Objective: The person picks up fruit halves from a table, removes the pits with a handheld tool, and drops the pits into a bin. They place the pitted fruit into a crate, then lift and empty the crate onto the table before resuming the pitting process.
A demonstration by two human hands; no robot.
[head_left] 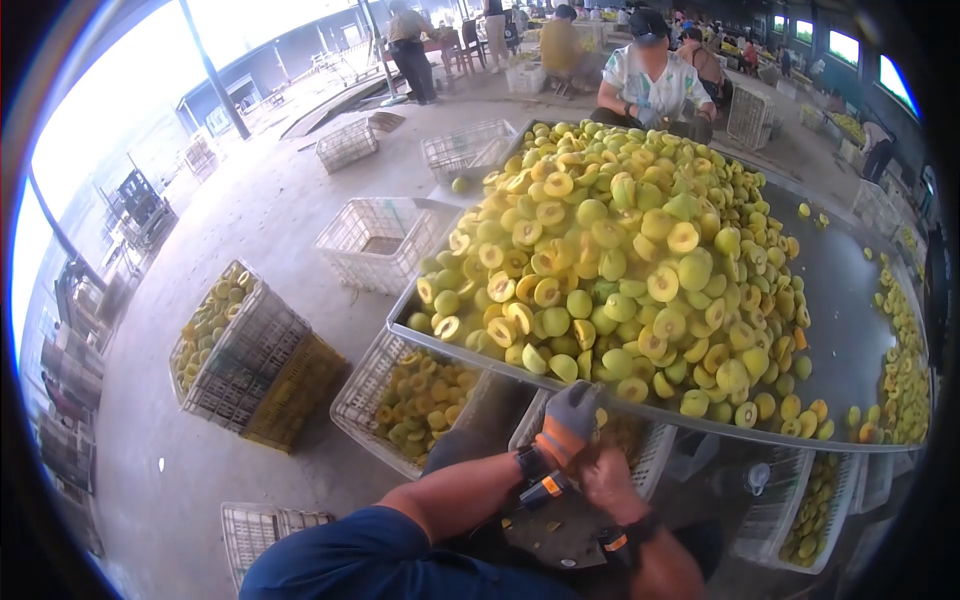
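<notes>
My left hand (572,420), in a grey and orange glove, is closed just below the near rim of a metal table (640,408). My bare right hand (608,476) is curled into a fist right beside it, low and to the right. What either hand grips is hidden by the fingers. A large heap of yellow-green stone fruit (610,260), many cut in half with the pit hollow showing, lies on the table in front of them. Under both hands stands a white crate (655,460), partly covered by my arms.
A crate of fruit halves (425,400) stands left of my arms, with stacked crates (255,350) farther left. Another fruit-filled crate (810,510) is at the right. A white crate (375,245) sits by the table's left edge. A co-worker (655,80) sits across the heap.
</notes>
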